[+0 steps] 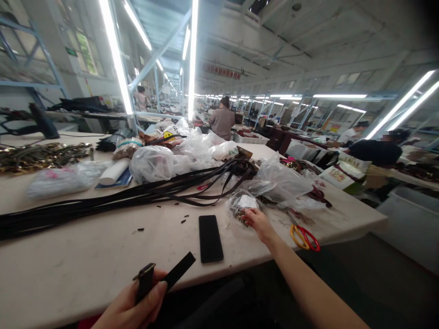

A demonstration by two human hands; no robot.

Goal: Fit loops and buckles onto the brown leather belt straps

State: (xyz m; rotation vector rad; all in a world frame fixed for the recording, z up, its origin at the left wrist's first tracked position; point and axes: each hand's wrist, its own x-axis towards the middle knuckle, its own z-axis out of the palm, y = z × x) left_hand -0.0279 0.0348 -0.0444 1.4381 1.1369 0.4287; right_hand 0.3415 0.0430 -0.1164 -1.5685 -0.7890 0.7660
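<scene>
While the left hand [142,297] is closed round a black strap [181,268] by the near edge of the desk [85,256], the right hand [257,221], half-curled at the clear bag [235,200] of metal parts [243,219] lying on top, its hold unclear, is best limited to a light pinch.

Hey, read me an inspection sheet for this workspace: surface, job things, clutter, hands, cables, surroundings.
Surface: pale table, scattered with small dark scraps.
Job things: black strap, one piece or two unclear; clear bag with small metal parts.
Clutter: long black straps, phone, plastic bags, yellow and red handles near the edge.
Hands: left hand grips the black strap; right hand reaches to the clear bag, grip unclear.
Cables: thin dark line by the black tool, possibly a cord.
Surroundings: co-worker beyond, lit tube lights, pale bin.
</scene>
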